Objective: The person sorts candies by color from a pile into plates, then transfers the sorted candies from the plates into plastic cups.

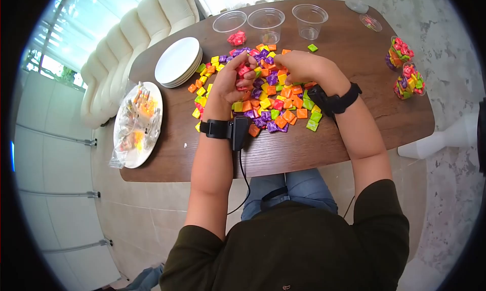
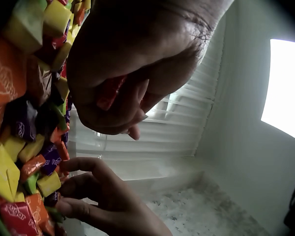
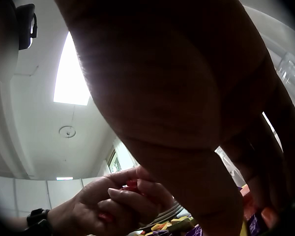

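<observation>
My left hand point(image 1: 234, 81) is held over a spread of wrapped candies point(image 1: 266, 121), palm turned up. Its curled fingers grip several red-wrapped candies, and red wrappers point(image 2: 111, 93) show between the fingers in the left wrist view. My right hand point(image 1: 306, 67) reaches down into the back right part of the pile. In the left wrist view its thumb point(image 2: 78, 209) and forefinger are spread apart, fingertips right at the candies. The pile mixes orange, yellow, purple, green and red wrappers.
Three clear plastic cups point(image 1: 309, 22) stand along the far edge, a small heap of red candies point(image 1: 236, 38) before them. White plates point(image 1: 177, 60) are stacked at left, near an oval platter point(image 1: 129, 154) of bagged items. Two candy-filled cups point(image 1: 409, 83) stand at right.
</observation>
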Available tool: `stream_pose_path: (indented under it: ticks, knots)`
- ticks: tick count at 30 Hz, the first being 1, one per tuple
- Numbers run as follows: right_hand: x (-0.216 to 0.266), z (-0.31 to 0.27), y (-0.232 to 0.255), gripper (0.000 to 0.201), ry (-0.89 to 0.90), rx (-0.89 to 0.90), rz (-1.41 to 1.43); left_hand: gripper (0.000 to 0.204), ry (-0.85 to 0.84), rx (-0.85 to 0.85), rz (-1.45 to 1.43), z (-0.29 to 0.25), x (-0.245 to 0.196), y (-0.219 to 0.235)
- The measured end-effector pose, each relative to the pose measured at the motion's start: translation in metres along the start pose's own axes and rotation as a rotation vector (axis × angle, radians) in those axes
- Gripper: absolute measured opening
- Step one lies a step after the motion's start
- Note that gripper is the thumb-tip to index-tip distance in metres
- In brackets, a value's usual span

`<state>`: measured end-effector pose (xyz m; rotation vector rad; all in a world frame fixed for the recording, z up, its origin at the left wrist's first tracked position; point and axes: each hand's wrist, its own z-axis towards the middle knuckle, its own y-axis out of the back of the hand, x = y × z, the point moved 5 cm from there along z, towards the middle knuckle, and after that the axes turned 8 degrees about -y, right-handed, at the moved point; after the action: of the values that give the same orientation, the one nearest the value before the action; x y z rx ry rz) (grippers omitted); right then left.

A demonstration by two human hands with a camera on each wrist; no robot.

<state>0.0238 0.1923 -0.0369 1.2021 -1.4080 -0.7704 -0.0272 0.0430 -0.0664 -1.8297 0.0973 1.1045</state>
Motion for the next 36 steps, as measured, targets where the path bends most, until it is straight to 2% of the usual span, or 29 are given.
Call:
stream_pose_path:
  ticks: [2, 3, 6, 7, 8, 10, 13, 16, 19, 22, 23, 26, 29, 32, 33, 36]
  knots:
    - [0.000, 0.000, -0.004, 0.044, -0.024, 0.020, -0.005, 0.028, -0.095, -0.025, 0.226, -0.004, -0.015, -0.005]
    - [-0.001, 0.003, -0.008, 0.045, -0.040, 0.027, -0.012, 0.024, -0.164, -0.119, 0.319, -0.005, -0.023, -0.007]
    - [0.001, 0.000, -0.006, 0.045, -0.066, 0.045, -0.009, 0.021, -0.277, -0.187, 0.649, 0.004, -0.053, -0.012]
    - [0.002, -0.001, -0.005, 0.044, -0.069, 0.052, -0.005, 0.020, -0.283, -0.223, 0.859, 0.012, -0.068, -0.005]
    - [0.002, 0.000, -0.006, 0.042, -0.050, 0.032, -0.002, 0.022, -0.319, -0.195, 0.940, 0.021, -0.081, -0.008]
    - [0.001, 0.001, -0.008, 0.039, -0.010, -0.001, 0.000, 0.021, -0.337, -0.223, 1.129, 0.040, -0.106, -0.013]
    - [-0.001, 0.003, -0.011, 0.038, 0.023, -0.024, -0.003, 0.018, -0.229, -0.211, 1.481, 0.068, -0.131, -0.021]
    - [-0.002, 0.002, -0.012, 0.038, 0.029, -0.044, 0.010, 0.019, -0.231, -0.106, 1.794, 0.110, -0.146, -0.006]
    - [0.001, 0.000, -0.008, 0.038, 0.011, -0.014, 0.015, 0.024, -0.323, 0.208, 2.086, 0.150, -0.149, 0.015]
    - [0.006, -0.004, -0.002, 0.050, -0.048, 0.048, -0.036, 0.028, -0.227, 0.304, 2.206, 0.158, -0.143, 0.016]
    - [0.005, -0.003, -0.002, 0.046, -0.023, 0.023, -0.013, 0.027, 0.009, 0.142, 2.157, 0.155, -0.141, 0.016]
    - [0.004, -0.005, -0.002, 0.040, 0.018, -0.016, 0.030, 0.028, 0.050, 0.178, 2.197, 0.142, -0.136, 0.002]
    - [0.008, -0.008, 0.002, 0.040, 0.001, 0.011, 0.020, 0.026, -0.102, 0.180, 2.191, 0.142, -0.140, 0.007]
    - [0.009, -0.011, 0.008, 0.041, -0.011, 0.006, 0.007, 0.024, -0.565, 0.368, 2.142, 0.157, -0.160, 0.036]
    - [0.009, -0.013, 0.012, 0.041, -0.010, -0.008, -0.001, 0.030, -0.325, 0.017, 2.092, 0.108, -0.148, -0.031]
    - [-0.002, -0.007, 0.013, 0.042, 0.014, -0.085, -0.009, 0.024, -0.188, 0.138, 1.929, 0.086, -0.133, -0.025]
